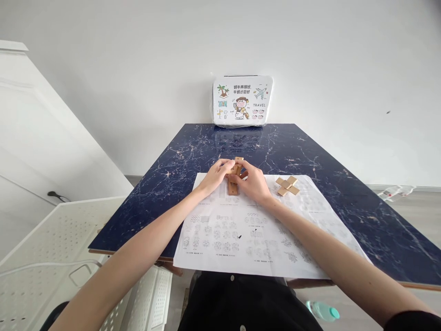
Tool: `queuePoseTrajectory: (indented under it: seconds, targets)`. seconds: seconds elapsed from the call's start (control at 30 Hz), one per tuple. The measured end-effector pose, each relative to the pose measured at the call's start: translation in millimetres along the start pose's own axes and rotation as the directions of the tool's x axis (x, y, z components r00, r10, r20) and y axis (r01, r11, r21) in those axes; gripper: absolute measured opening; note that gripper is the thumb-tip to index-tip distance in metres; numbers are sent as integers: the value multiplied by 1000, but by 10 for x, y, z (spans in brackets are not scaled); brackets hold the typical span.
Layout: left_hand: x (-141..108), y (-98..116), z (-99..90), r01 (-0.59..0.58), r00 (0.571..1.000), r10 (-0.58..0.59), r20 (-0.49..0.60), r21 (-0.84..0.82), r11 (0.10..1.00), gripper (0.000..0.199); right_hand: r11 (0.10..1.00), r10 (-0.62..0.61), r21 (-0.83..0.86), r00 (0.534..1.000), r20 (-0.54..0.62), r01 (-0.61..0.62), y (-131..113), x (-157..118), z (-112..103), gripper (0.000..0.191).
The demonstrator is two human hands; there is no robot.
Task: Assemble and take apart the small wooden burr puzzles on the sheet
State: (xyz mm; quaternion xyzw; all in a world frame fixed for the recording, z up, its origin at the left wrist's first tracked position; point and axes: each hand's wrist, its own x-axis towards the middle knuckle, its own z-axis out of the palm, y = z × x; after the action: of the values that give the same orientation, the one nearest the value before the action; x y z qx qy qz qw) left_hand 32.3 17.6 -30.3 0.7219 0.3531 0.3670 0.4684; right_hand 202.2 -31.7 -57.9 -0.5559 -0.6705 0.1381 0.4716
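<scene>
Both hands meet at the far edge of a large printed sheet (203, 234) with rows of small diagrams. Between them is a wooden puzzle piece (233, 189), a long notched bar with other wooden parts against it. My left hand (219, 174) grips it from the left, fingers curled at its upper part. My right hand (253, 181) closes on it from the right, thumb and fingers pinching. The fingers partly hide how the wooden parts fit together. To the right, a cross-shaped wooden assembly (287, 185) lies on the sheet, apart from both hands.
A dark blue marbled table (155, 193) carries the sheet, which hangs over its near edge. At the back, a white cartoon-printed case (243, 101) leans on the wall. A white perforated cart (51, 230) stands at left. A bottle (324, 311) lies on the floor.
</scene>
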Motion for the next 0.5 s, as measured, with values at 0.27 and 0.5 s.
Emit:
queuePoseTrajectory:
  seconds: [0.27,0.5]
  targets:
    - [-43,43,-4,26,996,-26,80,1,1000,53,999,-40,-12,999,12,41,37,-9,-35,41]
    - [-38,49,-3,25,996,-30,81,58,998,56,997,-40,-61,999,-31,38,111,-1,-5,41]
